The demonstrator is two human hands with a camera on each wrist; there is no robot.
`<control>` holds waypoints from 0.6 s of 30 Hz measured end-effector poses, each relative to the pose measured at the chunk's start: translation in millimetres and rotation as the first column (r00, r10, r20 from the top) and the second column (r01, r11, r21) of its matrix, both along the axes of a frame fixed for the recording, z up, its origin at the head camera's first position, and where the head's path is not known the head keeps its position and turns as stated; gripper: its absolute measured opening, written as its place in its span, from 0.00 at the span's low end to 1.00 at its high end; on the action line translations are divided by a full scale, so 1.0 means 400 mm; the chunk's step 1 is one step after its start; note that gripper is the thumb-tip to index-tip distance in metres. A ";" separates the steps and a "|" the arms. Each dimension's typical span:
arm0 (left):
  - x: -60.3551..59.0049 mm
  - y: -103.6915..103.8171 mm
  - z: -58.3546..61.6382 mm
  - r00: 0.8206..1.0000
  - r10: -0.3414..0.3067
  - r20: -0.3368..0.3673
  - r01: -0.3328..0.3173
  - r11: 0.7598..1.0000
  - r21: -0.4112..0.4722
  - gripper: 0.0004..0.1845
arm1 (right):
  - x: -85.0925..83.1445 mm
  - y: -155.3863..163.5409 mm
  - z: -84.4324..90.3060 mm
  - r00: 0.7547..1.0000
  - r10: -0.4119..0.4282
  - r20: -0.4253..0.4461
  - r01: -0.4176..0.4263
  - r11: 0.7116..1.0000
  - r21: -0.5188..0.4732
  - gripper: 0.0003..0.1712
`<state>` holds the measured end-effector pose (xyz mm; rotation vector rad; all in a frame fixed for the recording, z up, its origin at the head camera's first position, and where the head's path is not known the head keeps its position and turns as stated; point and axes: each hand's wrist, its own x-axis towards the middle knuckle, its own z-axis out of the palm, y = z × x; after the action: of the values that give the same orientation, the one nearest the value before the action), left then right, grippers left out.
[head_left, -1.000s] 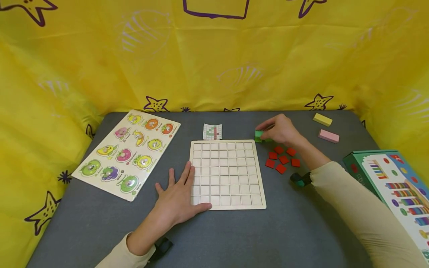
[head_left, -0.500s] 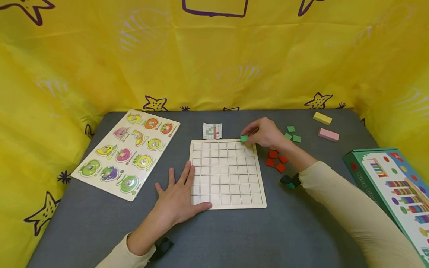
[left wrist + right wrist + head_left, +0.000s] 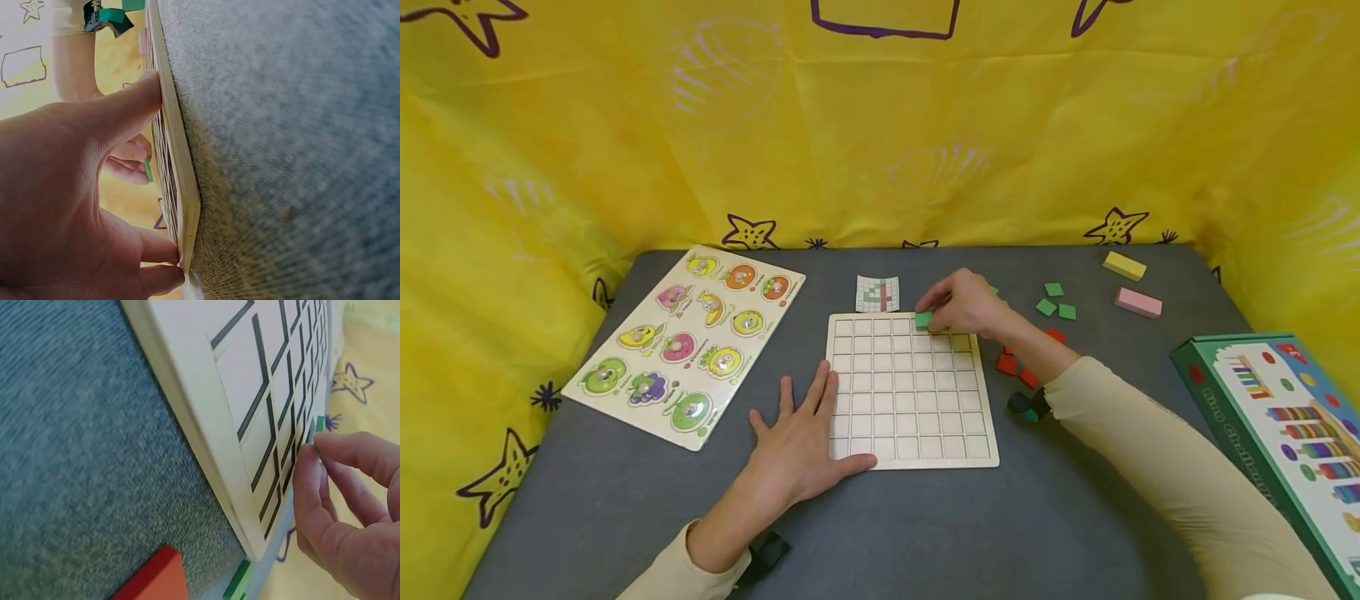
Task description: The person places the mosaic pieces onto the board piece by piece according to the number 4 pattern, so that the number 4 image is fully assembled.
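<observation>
A pale wooden grid board (image 3: 904, 393) lies flat in the middle of the table. My left hand (image 3: 797, 442) rests on its left edge and near-left corner, fingers spread and straight. Between thumb and fingers my right hand (image 3: 968, 304) pinches a green square tile (image 3: 922, 319) over the board's far row. In the right wrist view the tile (image 3: 320, 424) shows just past the fingertips; whether it touches the board I cannot tell. A small pattern card (image 3: 877, 294) with green and red squares lies behind the board.
Several green tiles (image 3: 1054, 289) and red tiles (image 3: 1007, 364) lie right of the board, partly hidden by the right arm. A yellow block (image 3: 1124, 266), a pink block (image 3: 1138, 302) and a box (image 3: 1255, 417) are farther right. A fruit puzzle board (image 3: 685, 346) lies left.
My right hand has moved left from the green tiles to above the board's far row, carrying one green tile. The left hand has stayed on the board.
</observation>
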<state>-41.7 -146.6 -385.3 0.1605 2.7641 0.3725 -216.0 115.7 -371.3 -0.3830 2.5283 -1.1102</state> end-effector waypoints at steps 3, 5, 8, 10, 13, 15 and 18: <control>0.000 0.000 0.000 1.000 0.000 0.003 0.000 1.000 0.000 0.67 | 0.001 -0.008 0.001 1.000 0.017 -0.002 -0.017 1.000 0.009 0.17; 0.000 0.000 0.001 1.000 0.000 0.005 0.000 1.000 -0.003 0.67 | 0.001 -0.012 0.000 1.000 0.027 -0.003 -0.027 0.999 0.020 0.17; 0.001 0.000 0.003 1.000 0.000 0.007 0.000 1.000 -0.006 0.67 | 0.002 -0.017 0.002 1.000 0.030 -0.002 -0.030 0.999 0.038 0.16; 0.001 0.000 0.003 1.000 0.000 0.006 0.000 1.000 -0.008 0.67 | 0.001 -0.018 0.001 0.999 0.033 -0.005 -0.032 0.998 0.046 0.16; 0.002 0.000 0.004 1.000 -0.001 0.001 0.001 1.000 -0.008 0.67 | 0.000 -0.019 0.000 0.999 0.040 -0.016 -0.040 0.998 0.055 0.16; 0.002 0.000 0.005 1.000 -0.002 -0.001 0.002 1.000 -0.007 0.67 | 0.002 -0.019 0.000 0.999 0.045 -0.023 -0.044 0.997 0.062 0.16; 0.002 0.001 0.005 1.000 -0.002 0.000 0.002 1.000 -0.006 0.67 | 0.003 -0.020 -0.003 0.998 0.047 -0.033 -0.044 0.996 0.073 0.15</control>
<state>-40.8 -146.3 -383.2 0.1620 2.7646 0.3641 -214.9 107.7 -372.4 -0.4419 2.5681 -1.0006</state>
